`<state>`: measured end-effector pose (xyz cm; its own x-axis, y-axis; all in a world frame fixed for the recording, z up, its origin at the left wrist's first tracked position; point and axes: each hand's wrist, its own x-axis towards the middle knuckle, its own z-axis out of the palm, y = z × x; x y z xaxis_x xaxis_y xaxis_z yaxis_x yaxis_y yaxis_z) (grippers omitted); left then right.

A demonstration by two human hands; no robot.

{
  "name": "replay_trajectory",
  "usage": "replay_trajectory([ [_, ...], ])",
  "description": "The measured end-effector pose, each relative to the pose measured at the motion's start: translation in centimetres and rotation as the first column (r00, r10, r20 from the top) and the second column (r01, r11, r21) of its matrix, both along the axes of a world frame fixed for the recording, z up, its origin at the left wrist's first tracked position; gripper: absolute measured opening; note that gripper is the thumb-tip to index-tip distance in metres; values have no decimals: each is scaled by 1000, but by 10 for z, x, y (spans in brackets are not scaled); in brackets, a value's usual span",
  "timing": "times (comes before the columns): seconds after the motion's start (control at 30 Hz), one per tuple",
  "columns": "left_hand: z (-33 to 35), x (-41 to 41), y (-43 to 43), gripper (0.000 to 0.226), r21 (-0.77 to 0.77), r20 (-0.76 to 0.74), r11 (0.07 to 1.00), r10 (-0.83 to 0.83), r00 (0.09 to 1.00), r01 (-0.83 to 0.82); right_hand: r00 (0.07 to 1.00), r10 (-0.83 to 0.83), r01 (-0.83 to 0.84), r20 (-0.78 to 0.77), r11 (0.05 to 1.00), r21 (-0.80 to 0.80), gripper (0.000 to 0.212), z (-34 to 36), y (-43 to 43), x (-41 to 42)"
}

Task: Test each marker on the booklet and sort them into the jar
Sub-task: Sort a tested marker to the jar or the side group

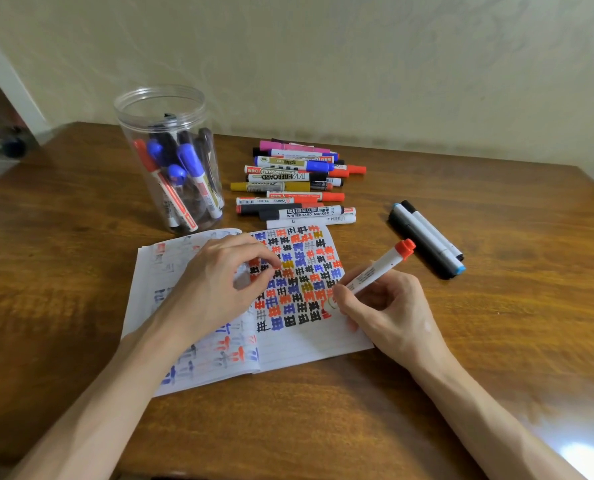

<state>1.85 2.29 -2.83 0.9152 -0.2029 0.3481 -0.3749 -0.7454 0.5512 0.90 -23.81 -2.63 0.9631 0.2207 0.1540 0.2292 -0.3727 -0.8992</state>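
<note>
Soft, dim indoor light; glare on the table (579, 455); edges blurred and bowed.

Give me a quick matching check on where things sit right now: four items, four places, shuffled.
1 clear jar
2 red marker
3 booklet
4 grey markers

A under the left hand
B held in the right hand
C standing left of the marker pile
D lying on the table, right of the booklet

Pairs: 1-C, 2-B, 3-A, 4-D.
</note>
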Motion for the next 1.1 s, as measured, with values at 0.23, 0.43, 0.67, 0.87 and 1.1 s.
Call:
replay_trajectory([
  [0.23, 1, 0, -2, 23, 3, -8, 1000, 15, 1000, -15, 999, -47, 47, -21, 998, 31, 9, 1, 0, 1],
  [0.43, 1, 0, -1, 21, 9, -12, 1000, 19, 1000, -19, 999, -49, 49, -19, 999, 19, 10, 0, 0, 1],
  [0.67, 2, -1, -2, 20, 9, -8, 1000, 23, 1000, -23, 998, -57, 57, -19, 998, 20, 7, -1, -1, 2],
  [0.87, 1, -1, -1, 18, 16, -8, 1000, 21, 1000, -21, 997, -82, 82, 1, 996, 21, 11, -2, 0, 2],
  [1.1, 1, -1, -1, 21, 11, -15, 1000, 20, 1000, -20, 999, -42, 43, 15, 998, -50, 10, 1, 0, 1],
])
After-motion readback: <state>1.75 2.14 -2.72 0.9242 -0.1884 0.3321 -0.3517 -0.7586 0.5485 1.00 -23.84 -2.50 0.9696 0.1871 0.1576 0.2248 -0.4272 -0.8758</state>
